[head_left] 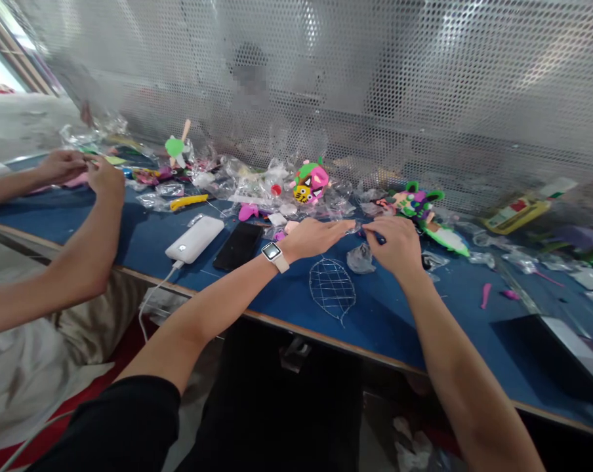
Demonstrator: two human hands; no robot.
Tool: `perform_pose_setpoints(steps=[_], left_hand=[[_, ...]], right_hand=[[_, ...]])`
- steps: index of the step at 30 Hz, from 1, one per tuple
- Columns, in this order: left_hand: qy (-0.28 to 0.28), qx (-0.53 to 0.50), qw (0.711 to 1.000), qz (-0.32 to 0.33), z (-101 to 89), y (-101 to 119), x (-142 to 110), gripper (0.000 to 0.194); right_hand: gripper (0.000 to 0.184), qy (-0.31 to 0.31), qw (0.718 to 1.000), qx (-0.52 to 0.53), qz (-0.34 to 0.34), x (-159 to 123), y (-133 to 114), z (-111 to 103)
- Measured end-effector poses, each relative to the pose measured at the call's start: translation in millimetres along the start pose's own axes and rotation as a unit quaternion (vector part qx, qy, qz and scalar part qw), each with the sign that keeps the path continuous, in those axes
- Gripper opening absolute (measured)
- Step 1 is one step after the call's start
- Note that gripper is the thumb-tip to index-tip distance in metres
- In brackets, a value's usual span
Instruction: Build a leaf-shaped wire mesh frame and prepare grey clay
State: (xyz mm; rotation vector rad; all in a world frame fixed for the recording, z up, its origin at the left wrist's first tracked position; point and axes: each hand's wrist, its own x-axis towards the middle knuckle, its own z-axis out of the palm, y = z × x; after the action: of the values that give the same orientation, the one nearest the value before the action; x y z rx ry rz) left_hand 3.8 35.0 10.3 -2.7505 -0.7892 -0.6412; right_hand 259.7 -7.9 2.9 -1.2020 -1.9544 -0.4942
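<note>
My left hand (316, 236), with a watch (271, 251) on its wrist, reaches over the table with its fingers stretched out flat. My right hand (395, 244) faces it, fingers bent and closed in a pinch; what they hold, if anything, is hidden. A bit of clear plastic shows between the fingertips of both hands. Below them a leaf-shaped wire frame (332, 288) with a wire grid lies on the blue table. A crumpled clear plastic bag (360, 259) rests beside the right hand. Pink lumps that look like modelling clay lie behind the left hand.
Left of my arm are a white power bank (195, 239) with a cable and a black phone (238, 246). Colourful animal-face models (310, 183) and plastic wrappers line the perforated metal wall (424, 78). Another person's hands (87, 170) work at the left. A dark flat object (547, 354) lies right.
</note>
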Motion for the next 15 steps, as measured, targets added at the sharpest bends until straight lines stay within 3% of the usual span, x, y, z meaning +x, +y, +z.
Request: perform_pose_setpoints(steps=[5, 10, 15], left_hand=[[-0.033, 0.042, 0.998, 0.044, -1.2, 9, 2, 0.043], [-0.033, 0.064, 0.997, 0.036, 2.5, 18, 3, 0.034], [-0.042, 0.004, 0.999, 0.020, 7.3, 15, 3, 0.028]], right_hand=[[0.020, -0.032, 0.999, -0.030, 0.021, -2, -8, 6], [0.029, -0.166, 0.986, 0.009, -0.013, -2, -23, 22], [0.031, -0.235, 0.972, 0.017, -0.022, -1, -25, 20]])
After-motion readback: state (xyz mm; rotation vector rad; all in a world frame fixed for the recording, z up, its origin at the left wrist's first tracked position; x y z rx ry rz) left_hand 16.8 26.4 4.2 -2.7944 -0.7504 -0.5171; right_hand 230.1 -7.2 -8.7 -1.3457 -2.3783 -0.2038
